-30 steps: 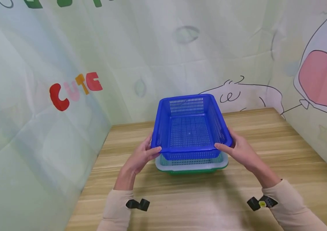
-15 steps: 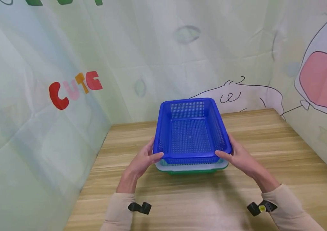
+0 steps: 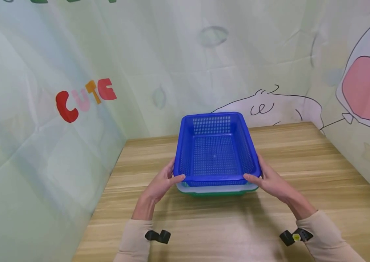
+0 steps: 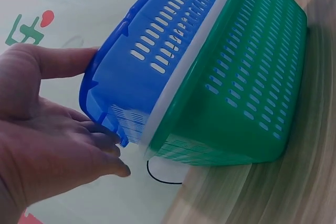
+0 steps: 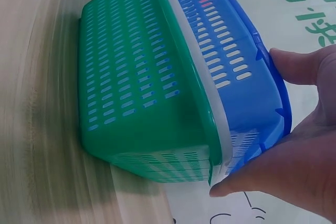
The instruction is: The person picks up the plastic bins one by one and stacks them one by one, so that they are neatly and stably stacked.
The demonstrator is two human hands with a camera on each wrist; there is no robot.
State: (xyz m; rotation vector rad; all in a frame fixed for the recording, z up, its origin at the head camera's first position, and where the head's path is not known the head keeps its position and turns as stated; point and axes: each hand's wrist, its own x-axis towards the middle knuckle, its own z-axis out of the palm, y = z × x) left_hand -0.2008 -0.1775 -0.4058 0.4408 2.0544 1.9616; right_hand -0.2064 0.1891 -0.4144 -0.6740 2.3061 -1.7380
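A blue plastic mesh basket (image 3: 214, 178) sits partway down inside a white basket (image 3: 217, 189), which is nested in a green basket (image 4: 231, 98). At the blue basket's near left corner, my left hand (image 3: 161, 183) holds the rim, thumb on top and fingers under its outer edge. My right hand (image 3: 274, 183) grips the near right corner the same way. Both wrist views show the blue rim standing above the white one. Nothing lies inside the blue basket. Most of the white basket is hidden between the other two.
The stack stands on a wood-grain table (image 3: 204, 225). A printed curtain (image 3: 172, 54) hangs close behind the table and along its left and right sides. Black wrist cameras are strapped over both sleeves (image 3: 134, 234).
Both hands have lowered the blue basket deeper into the white one, and less of the white rim shows. During the last half second the movement is slight.
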